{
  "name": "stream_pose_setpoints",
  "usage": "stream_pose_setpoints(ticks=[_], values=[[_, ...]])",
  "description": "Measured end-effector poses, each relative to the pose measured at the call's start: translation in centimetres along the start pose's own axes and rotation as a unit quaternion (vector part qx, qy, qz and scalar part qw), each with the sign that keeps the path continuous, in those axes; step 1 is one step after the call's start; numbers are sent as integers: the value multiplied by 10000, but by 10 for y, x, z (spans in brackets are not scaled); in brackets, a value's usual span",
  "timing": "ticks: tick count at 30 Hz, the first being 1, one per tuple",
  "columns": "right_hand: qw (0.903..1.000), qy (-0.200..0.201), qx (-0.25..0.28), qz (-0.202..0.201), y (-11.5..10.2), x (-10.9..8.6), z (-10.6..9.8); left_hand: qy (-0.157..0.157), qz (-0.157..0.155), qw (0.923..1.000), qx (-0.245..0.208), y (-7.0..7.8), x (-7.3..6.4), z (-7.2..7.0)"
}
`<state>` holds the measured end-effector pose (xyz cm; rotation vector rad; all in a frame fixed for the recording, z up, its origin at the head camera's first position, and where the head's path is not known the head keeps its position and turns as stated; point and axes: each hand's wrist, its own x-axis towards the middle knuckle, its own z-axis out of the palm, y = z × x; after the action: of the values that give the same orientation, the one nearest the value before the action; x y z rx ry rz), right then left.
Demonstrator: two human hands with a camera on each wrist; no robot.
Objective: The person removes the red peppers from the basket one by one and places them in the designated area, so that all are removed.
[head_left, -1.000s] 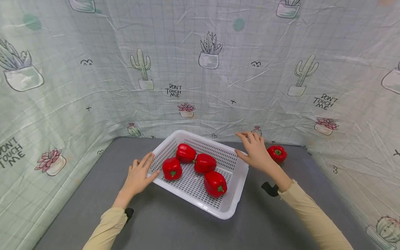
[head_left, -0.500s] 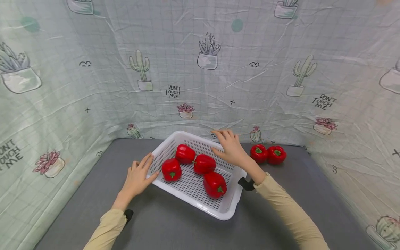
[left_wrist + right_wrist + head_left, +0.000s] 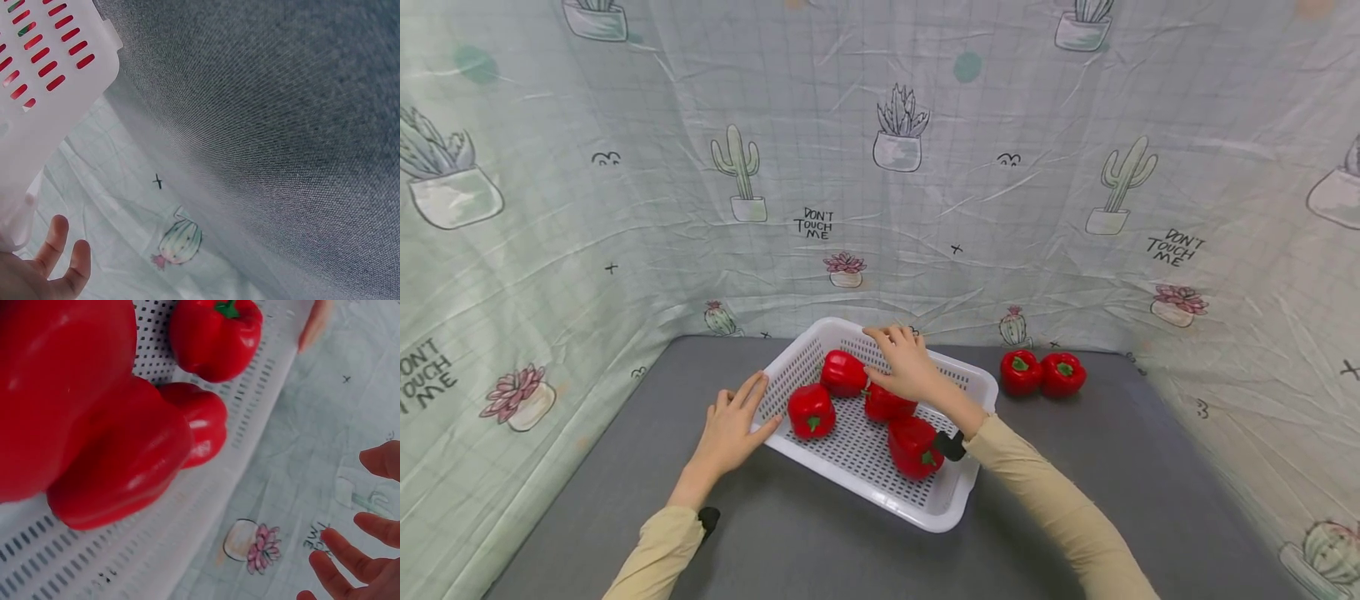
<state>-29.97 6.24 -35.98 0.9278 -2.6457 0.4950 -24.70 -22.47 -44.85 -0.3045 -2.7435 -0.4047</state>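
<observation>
Peppers, total: six red ones are counted, four in the basket and two on the table.
Peppers in basket: one is seated at the left (image 3: pixel 812 411), one at the far side (image 3: pixel 843 372), one at the middle (image 3: pixel 889 404), partly covered by the right hand, and one nearest the right end (image 3: pixel 914 450).
Peppers on table: two are placed side by side beyond the basket's right end, one at the left of the pair (image 3: pixel 1020 372) and one at the right (image 3: pixel 1063 375).
Basket: one white, perforated basket (image 3: pixel 880 498) is set at an angle on the grey table (image 3: pixel 820 554).
Left hand: the left hand (image 3: pixel 730 427) is rested at the basket's left rim, fingers extended and spread; nothing is gripped.
Right hand: the right hand (image 3: pixel 907 365) is held above the far half of the basket, fingers loosely bent and apart; nothing is gripped.
Wrist bands: two black ones are worn, one at the left (image 3: pixel 708 520) and one at the right (image 3: pixel 951 446).
Right hand, change: it has been shifted leftward from the basket's right end, where it was seen one second earlier.
Table pair, change: both are now exposed; only one was visible one second earlier.
Unchanged: basket, its four peppers and left hand.
</observation>
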Motion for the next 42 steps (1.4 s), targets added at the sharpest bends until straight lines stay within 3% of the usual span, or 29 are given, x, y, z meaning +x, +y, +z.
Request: stream_pose_setpoints(ticks=[14,29,42], values=[[9971,-618,-206,398,-3,23,42,-4,14,10000,-15,0,0,0],[9878,-1232,-679,674,-2,48,73,-52,-40,10000,-24,1,1,-1],[9826,-1561,-770,650,-13,54,74,-61,-25,10000,3,2,1,-2]])
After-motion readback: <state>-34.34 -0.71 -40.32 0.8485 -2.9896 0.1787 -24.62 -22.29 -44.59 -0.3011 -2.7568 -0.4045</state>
